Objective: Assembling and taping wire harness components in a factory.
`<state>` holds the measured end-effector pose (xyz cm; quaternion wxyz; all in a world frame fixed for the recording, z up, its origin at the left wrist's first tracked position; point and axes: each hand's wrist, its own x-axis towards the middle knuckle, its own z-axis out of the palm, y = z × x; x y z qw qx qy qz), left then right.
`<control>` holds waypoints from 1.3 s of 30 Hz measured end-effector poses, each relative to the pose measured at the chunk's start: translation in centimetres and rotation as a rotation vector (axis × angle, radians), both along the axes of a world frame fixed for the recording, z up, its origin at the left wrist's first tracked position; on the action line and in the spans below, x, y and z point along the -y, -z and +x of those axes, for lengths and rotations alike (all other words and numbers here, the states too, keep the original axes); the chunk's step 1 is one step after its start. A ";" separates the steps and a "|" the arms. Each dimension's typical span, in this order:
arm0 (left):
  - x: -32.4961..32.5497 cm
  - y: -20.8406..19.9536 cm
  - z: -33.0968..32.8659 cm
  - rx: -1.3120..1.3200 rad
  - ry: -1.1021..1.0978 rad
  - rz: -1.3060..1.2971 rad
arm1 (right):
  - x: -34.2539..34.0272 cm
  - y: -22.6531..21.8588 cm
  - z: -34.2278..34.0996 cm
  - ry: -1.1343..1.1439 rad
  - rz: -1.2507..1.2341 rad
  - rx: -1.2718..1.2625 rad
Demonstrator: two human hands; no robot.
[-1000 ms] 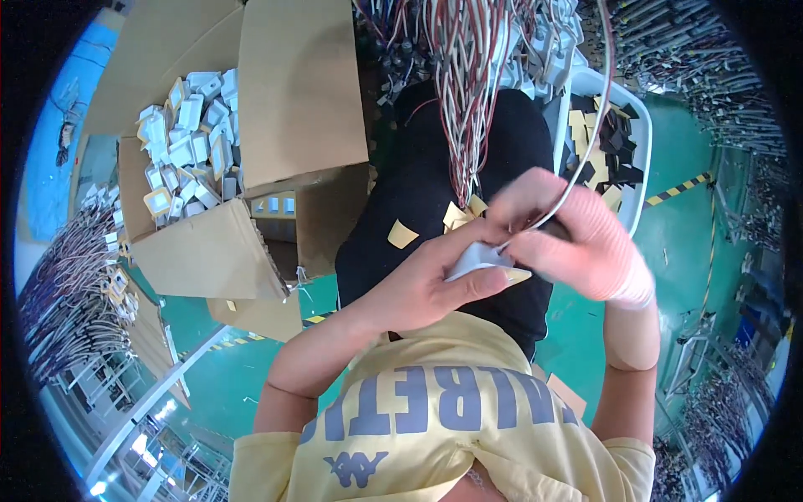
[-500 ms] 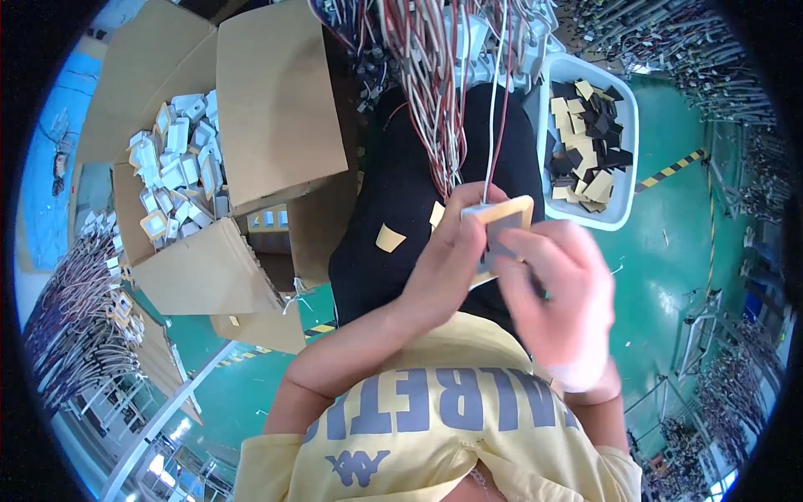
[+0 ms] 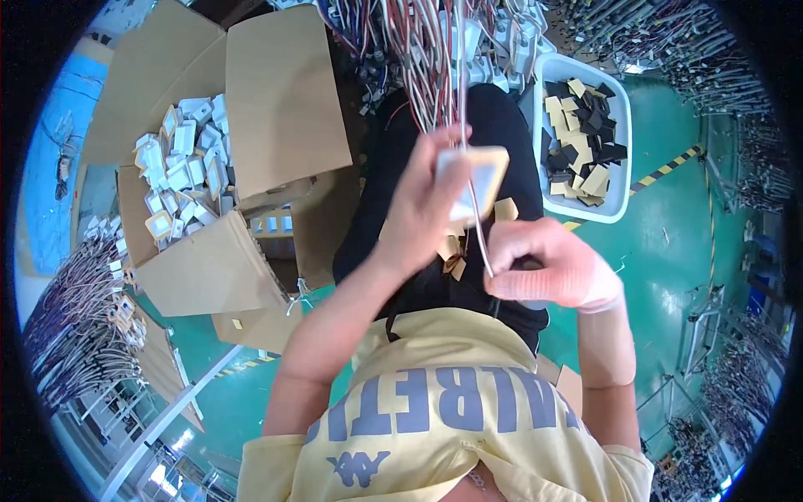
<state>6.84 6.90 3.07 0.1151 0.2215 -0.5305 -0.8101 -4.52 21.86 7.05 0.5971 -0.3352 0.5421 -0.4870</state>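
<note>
Head view: my left fingers (image 3: 427, 159) grip housing (image 3: 487, 174), just above frame centre; probably light, stiff, slick, best held by sides. My right fingers (image 3: 523, 240) pinch cable (image 3: 479, 234), likely bendy.

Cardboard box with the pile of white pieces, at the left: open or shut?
Open: the cardboard box has its flaps spread apart, with white pieces showing between them.

White housing (image 3: 487, 177) partly behind left hand (image 3: 421, 199)
</note>
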 end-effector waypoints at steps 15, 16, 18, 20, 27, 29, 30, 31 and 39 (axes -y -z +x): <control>-3.3 -4.7 5.3 0.093 -0.234 -0.065 | 2.4 -0.7 2.9 0.468 -0.030 0.203; -3.2 -4.8 5.3 0.116 -0.220 -0.091 | 2.4 -0.7 3.1 0.519 -0.030 0.154; -3.1 -4.5 5.3 0.140 -0.208 -0.116 | 2.6 -0.5 3.5 0.525 -0.067 0.138; -3.2 -4.0 5.3 0.109 -0.231 -0.583 | 2.8 0.4 3.9 0.571 -0.157 -0.116; -2.9 -3.5 5.5 0.106 -0.226 -0.793 | 3.7 -0.7 4.0 0.658 0.095 0.303; -2.8 -4.1 5.7 0.145 -0.189 -0.274 | 3.8 -0.1 3.0 0.601 0.065 0.249; -2.5 -4.3 5.7 0.144 -0.188 -0.274 | 3.8 -0.1 2.6 0.552 0.033 0.190; -2.2 -4.6 5.8 0.156 -0.167 -0.141 | 4.1 -0.4 2.9 0.582 -0.008 -0.040; -0.2 -1.1 4.3 -0.096 0.032 0.209 | 3.5 -0.3 3.3 0.517 0.058 0.236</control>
